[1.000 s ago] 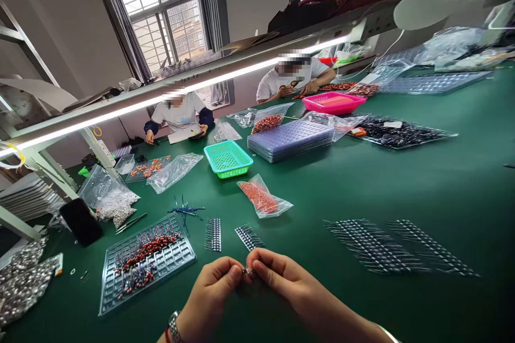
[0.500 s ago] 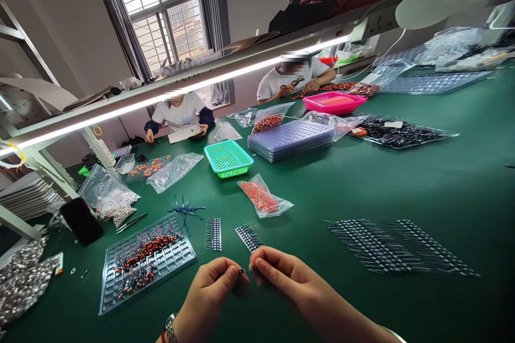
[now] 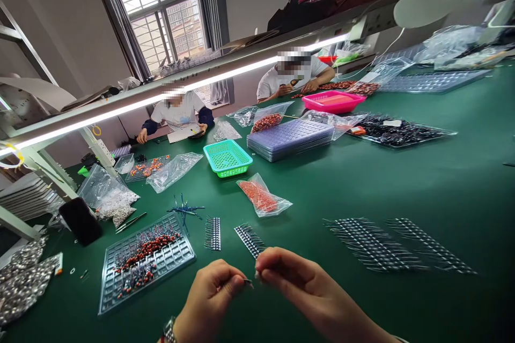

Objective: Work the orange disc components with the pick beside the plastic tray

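My left hand [image 3: 215,289] is closed in a pinch, with a small dark piece [image 3: 248,282] sticking out past the thumb and forefinger. It is too small to name. Just to its right, my right hand [image 3: 300,284] also has thumb and fingertips drawn together; a tiny light speck shows at the tips, but I cannot make out what it is. The two hands are slightly apart, above the green table. Right behind my right fingertips lies a short strip of small dark wired parts [image 3: 249,240], and a similar strip [image 3: 213,233] lies to its left.
A clear tray [image 3: 185,252] with red-tipped parts lies left. Wider rows of wired parts [image 3: 372,244] are at right. Farther back are a bag of orange pieces [image 3: 261,195], a green basket [image 3: 227,171] and stacked trays [image 3: 287,150]. Two people sit across the table.
My hands have moved slightly right and a little farther apart. The dark piece in my left fingers now points down to the right. The left co-worker's hand has shifted left.
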The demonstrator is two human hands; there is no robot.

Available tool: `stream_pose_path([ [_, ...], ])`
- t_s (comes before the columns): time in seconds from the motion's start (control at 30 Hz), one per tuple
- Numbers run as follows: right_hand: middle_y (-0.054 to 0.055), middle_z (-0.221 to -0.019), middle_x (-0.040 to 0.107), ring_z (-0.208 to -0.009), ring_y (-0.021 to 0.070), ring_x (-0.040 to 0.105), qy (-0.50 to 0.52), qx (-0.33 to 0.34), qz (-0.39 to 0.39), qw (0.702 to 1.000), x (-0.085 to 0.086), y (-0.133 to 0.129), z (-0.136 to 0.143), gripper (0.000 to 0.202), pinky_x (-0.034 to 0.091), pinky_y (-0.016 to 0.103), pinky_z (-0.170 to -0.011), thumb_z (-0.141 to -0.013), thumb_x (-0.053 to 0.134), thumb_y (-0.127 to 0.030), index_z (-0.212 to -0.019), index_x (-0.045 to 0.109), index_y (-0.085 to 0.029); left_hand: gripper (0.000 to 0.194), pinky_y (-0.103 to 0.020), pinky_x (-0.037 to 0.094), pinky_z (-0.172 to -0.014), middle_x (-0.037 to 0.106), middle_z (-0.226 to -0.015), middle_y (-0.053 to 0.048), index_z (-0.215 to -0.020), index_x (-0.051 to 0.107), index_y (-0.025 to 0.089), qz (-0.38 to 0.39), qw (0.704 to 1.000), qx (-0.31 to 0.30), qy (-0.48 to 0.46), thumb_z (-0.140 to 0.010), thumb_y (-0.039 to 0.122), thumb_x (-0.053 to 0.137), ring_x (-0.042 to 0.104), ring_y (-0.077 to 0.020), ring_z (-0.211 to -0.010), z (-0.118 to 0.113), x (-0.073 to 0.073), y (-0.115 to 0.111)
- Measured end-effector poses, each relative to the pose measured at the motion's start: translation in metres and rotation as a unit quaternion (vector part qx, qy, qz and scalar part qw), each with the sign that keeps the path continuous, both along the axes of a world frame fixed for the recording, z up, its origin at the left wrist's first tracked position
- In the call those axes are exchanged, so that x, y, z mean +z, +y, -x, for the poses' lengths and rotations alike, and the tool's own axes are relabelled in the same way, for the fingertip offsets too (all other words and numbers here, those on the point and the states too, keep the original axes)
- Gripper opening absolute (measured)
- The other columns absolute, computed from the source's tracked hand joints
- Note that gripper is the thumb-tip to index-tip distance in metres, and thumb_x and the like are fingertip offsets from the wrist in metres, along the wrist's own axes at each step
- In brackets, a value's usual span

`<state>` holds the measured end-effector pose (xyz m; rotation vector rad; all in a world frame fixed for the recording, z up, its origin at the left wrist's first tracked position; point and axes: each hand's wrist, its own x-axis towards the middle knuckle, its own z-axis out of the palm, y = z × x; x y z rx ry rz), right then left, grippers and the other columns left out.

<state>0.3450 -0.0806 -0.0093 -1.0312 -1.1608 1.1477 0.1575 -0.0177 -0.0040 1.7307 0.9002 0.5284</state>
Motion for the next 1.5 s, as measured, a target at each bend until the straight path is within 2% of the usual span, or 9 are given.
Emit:
stream_pose_path([
  [0.17, 0.005, -0.080, 0.066, -0.074, 0.0214, 0.063, -0.029, -0.001, -0.048, 0.998, -0.003, -0.005, -0.001, 0.020, 0.056, 0.032, -0.068, -0.085, 0.067, -0.044, -0.085, 0.066, -0.024, 0.015, -0.034, 0.037, -0.083, 0.065, -0.086, -0.008, -0.081, 0.077, 0.025, -0.056, 0.995, -0.011, 0.086, -0.081, 0.031, 0.063, 0.055, -0.0213, -0.081, 0.002, -0.018, -0.006],
  [0.27, 0.005, -0.082, 0.066, -0.075, 0.0210, 0.063, -0.063, -0.007, -0.085, 0.994, -0.005, -0.008, -0.001, 0.013, 0.056, 0.030, -0.067, -0.090, 0.062, -0.036, -0.087, 0.067, -0.024, 0.012, -0.036, 0.035, -0.087, 0.065, -0.093, -0.009, -0.085, 0.076, 0.025, -0.069, 0.993, 0.002, 0.095, -0.077, 0.027, 0.067, 0.054, -0.0242, -0.089, 0.002, -0.017, -0.010],
  [0.47, 0.003, -0.078, 0.066, -0.068, 0.0185, 0.063, -0.157, -0.036, -0.168, 0.973, -0.008, -0.007, 0.004, 0.010, 0.054, 0.027, -0.062, -0.092, 0.057, -0.023, -0.087, 0.065, -0.026, 0.040, -0.030, 0.037, -0.070, 0.059, -0.082, -0.007, -0.085, 0.067, 0.018, -0.022, 0.999, 0.023, 0.027, -0.085, 0.056, 0.055, 0.050, -0.0179, -0.075, -0.001, 0.007, -0.017],
  [0.63, 0.002, -0.078, 0.068, -0.066, 0.0169, 0.066, -0.214, -0.043, -0.215, 0.952, -0.016, -0.008, 0.009, 0.011, 0.055, 0.024, -0.061, -0.089, 0.061, -0.017, -0.089, 0.064, -0.027, 0.050, -0.027, 0.035, -0.066, 0.052, -0.074, -0.001, -0.082, 0.058, 0.016, 0.100, 0.994, -0.003, -0.036, -0.079, 0.066, 0.057, 0.045, -0.0133, -0.070, 0.001, 0.008, -0.020],
  [0.8, 0.000, -0.080, 0.071, -0.069, 0.0178, 0.070, -0.215, -0.033, -0.194, 0.957, -0.016, -0.009, 0.009, 0.029, 0.058, 0.024, -0.065, -0.082, 0.070, -0.014, -0.106, 0.062, -0.027, 0.048, -0.024, 0.033, -0.064, 0.049, -0.068, 0.002, -0.074, 0.053, 0.016, 0.207, 0.974, -0.013, -0.092, -0.073, 0.063, 0.065, 0.041, -0.0098, -0.065, 0.009, 0.002, -0.017],
  [0.93, -0.001, -0.078, 0.066, -0.067, 0.0134, 0.066, -0.224, 0.024, -0.219, 0.949, -0.008, -0.002, 0.011, 0.020, 0.055, 0.019, -0.062, -0.085, 0.062, -0.007, -0.091, 0.064, -0.025, 0.042, -0.024, 0.033, -0.063, 0.050, -0.064, 0.002, -0.071, 0.053, 0.015, 0.288, 0.950, -0.022, -0.118, -0.071, 0.055, 0.070, 0.043, -0.0091, -0.061, 0.015, -0.002, -0.013],
  [1.13, 0.001, -0.081, 0.062, -0.068, 0.0117, 0.062, -0.262, 0.076, -0.247, 0.930, -0.010, 0.014, 0.023, 0.019, 0.053, 0.018, -0.063, -0.089, 0.057, -0.006, -0.093, 0.061, -0.024, 0.043, -0.024, 0.030, -0.057, 0.048, -0.060, 0.003, -0.071, 0.053, 0.016, 0.383, 0.914, -0.026, -0.134, -0.065, 0.053, 0.073, 0.041, -0.0074, -0.054, 0.024, -0.011, -0.007],
  [1.33, 0.000, -0.078, 0.060, -0.066, 0.0120, 0.060, -0.262, 0.116, -0.197, 0.937, -0.015, 0.028, 0.037, 0.015, 0.050, 0.019, -0.061, -0.091, 0.052, -0.009, -0.087, 0.057, -0.023, 0.049, -0.023, 0.029, -0.058, 0.051, -0.062, 0.003, -0.077, 0.054, 0.014, 0.363, 0.921, -0.034, -0.134, -0.072, 0.061, 0.069, 0.044, -0.0071, -0.056, 0.044, -0.021, 0.003],
  [1.5, 0.001, -0.079, 0.063, -0.070, 0.0138, 0.062, -0.202, 0.153, -0.128, 0.959, -0.018, 0.036, 0.046, 0.011, 0.052, 0.022, -0.065, -0.098, 0.054, -0.027, -0.090, 0.061, -0.024, 0.054, -0.023, 0.033, -0.060, 0.050, -0.066, 0.004, -0.076, 0.052, 0.015, 0.357, 0.920, -0.037, -0.158, -0.070, 0.065, 0.070, 0.045, -0.0067, -0.059, 0.054, -0.027, 0.007],
])
